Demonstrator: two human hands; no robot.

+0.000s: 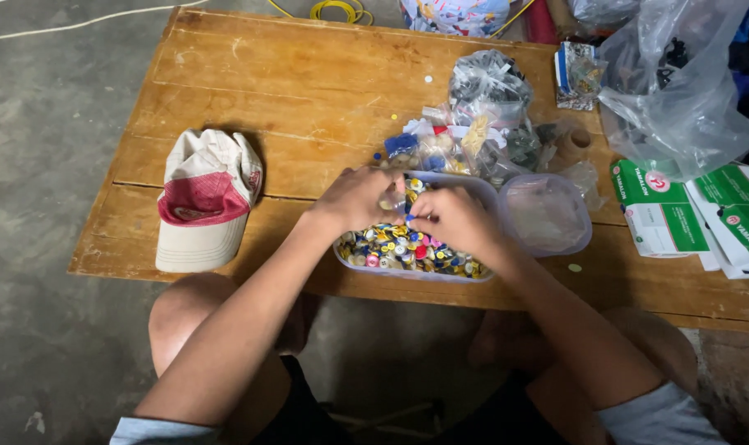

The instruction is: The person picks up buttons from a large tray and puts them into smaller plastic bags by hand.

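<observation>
A clear plastic tub [486,191] full of several small coloured buttons [395,249] sits at the near edge of a low wooden table [308,82]. Both hands hover over it. My left hand [356,198] pinches something small at the tub's far left side, fingers curled. My right hand [455,220] meets it fingertip to fingertip and pinches a small blue piece. What exactly lies between the fingers is too small to tell.
The tub's clear lid [547,216] lies just right of it. A white and red cap [204,196] rests at the left. Small clear bags of bits [482,124] pile behind the tub. A big plastic bag [679,91] and green-white boxes [663,206] stand at the right.
</observation>
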